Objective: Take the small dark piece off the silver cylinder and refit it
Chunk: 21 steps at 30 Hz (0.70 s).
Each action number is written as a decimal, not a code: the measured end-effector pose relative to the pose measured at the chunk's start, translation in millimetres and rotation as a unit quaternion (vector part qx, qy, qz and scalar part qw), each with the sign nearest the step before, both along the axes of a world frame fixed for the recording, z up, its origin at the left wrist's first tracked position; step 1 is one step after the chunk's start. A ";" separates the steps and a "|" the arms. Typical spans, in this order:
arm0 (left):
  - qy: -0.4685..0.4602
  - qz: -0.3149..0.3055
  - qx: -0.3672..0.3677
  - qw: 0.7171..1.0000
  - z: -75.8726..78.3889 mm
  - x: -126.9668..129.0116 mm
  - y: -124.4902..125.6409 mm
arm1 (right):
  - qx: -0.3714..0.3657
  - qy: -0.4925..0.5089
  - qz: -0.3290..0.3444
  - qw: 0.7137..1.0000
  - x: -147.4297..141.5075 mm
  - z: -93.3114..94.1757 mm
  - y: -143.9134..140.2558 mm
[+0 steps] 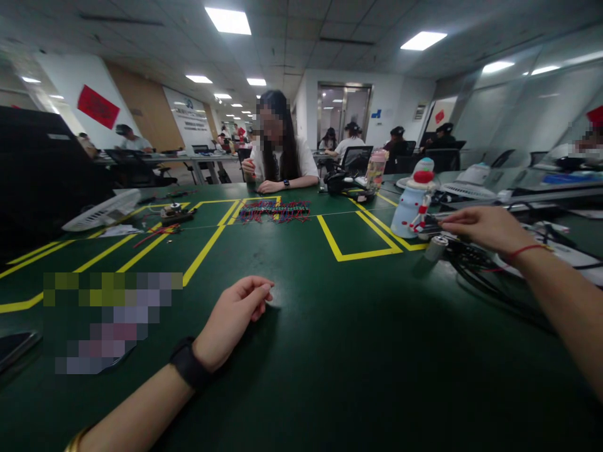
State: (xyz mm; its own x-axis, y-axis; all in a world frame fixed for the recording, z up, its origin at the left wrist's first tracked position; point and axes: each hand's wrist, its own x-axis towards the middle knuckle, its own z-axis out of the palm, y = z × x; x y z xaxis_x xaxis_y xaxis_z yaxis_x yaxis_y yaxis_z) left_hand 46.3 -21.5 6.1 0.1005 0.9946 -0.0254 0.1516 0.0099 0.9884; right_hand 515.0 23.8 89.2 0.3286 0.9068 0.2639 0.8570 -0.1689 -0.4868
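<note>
Green table (pixel 330 351), both hands rested or extended above it.
Left hand (pixel 233 320), lower centre, is loosely curled, nothing pinched; right hand (pixel 485 227), at right, is extended with fingers on black cables (pixel 475 257).

My left hand (pixel 233 320) rests low and near me, forearm coming in from the lower left, fingers curled loosely inward with the thumb laid over them, a black band on the wrist. My right hand (pixel 480 227) is stretched far forward on the right, palm down, fingers pinched together, a red string around its wrist
</note>
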 end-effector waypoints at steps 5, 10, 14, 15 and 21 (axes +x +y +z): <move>-0.008 0.003 -0.009 1.000 2.8 0.9 -1.3 | -0.071 -0.074 0.040 0.994 14.5 -6.6 5.0; -0.011 0.001 -0.010 1.000 3.6 0.8 -1.3 | -0.073 -0.099 0.045 0.991 14.5 -14.1 11.9; -0.012 0.007 -0.010 1.000 3.6 1.6 -1.0 | -0.066 -0.104 0.037 0.992 18.4 -17.2 14.3; -0.013 0.009 -0.010 1.000 3.6 1.8 -1.0 | -0.067 -0.104 0.036 0.992 19.6 -17.7 14.7; -0.014 0.004 -0.008 1.000 3.0 1.0 -0.7 | -0.095 -0.092 0.047 0.990 20.7 -17.2 14.1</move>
State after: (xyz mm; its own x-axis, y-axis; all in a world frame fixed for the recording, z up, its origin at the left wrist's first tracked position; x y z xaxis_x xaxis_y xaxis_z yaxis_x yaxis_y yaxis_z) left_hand 47.3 -22.1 9.1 0.0926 0.9950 -0.0380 0.1236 0.0264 0.9920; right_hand 535.7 37.9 72.0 0.2035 0.9701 0.1325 0.9442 -0.1587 -0.2888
